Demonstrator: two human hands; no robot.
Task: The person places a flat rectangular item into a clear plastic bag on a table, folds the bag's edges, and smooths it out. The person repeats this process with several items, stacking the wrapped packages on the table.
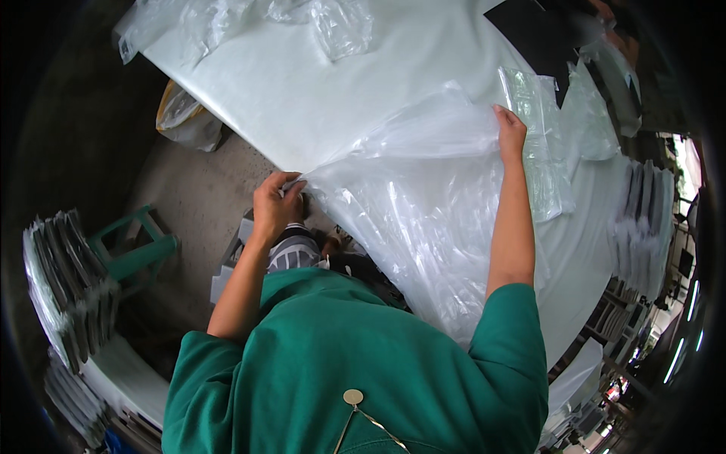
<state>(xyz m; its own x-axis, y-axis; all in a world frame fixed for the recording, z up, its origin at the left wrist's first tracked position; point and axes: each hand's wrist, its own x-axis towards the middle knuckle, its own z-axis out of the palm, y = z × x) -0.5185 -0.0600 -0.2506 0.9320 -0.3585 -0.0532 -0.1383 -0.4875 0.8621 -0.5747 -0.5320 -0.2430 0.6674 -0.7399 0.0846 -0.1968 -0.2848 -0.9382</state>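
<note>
A large clear plastic bag (423,204) is stretched between my two hands, partly over the pale table and partly hanging off its near edge toward my lap. My left hand (274,203) pinches one corner of it at the table's edge. On the other side, my right hand (511,136) is closed on the bag's far right edge, with the arm reaching forward. The plastic is wrinkled and shiny, its upper part bunched into folds. Just right of my right hand lies a flat clear plastic sheet (535,136).
Crumpled clear plastic (340,26) lies along the far side of the white table (302,98). Dark flat pieces (533,34) are at the far right, by another person's hand (626,47). A green stool (140,246), a lined bin (185,121) and stacked wrapped panels (68,280) stand left.
</note>
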